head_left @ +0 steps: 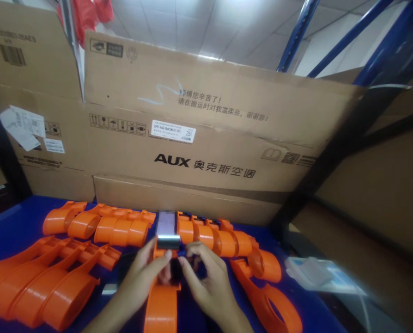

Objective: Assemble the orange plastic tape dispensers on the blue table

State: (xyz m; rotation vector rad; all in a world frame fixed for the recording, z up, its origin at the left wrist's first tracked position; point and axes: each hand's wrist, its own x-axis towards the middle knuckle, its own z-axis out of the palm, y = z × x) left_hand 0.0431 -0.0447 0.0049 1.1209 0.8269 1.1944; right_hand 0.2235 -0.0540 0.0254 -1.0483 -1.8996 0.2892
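Observation:
My left hand (140, 266) is closed on an orange plastic part that looks like a tape dispenser (161, 309), its thumb pressing near the top end. The wide curved band points down toward me. My right hand (208, 273) pinches a small dark-blue piece (181, 253) against the dispenser's right side. Just beyond the fingertips is a shiny silver piece (168, 241); whether it is attached to the dispenser I cannot tell. Behind it stands a pale, blurred rectangular panel (167, 223). My fingers hide part of the joint.
Similar orange dispensers stand in rows at back left (121, 229), front left (49, 286) and right (223, 243). A flat silver strip (109, 289) lies left of my forearm. Clear plastic packaging (310, 270) sits at the right; a cardboard wall (206, 152) closes the back.

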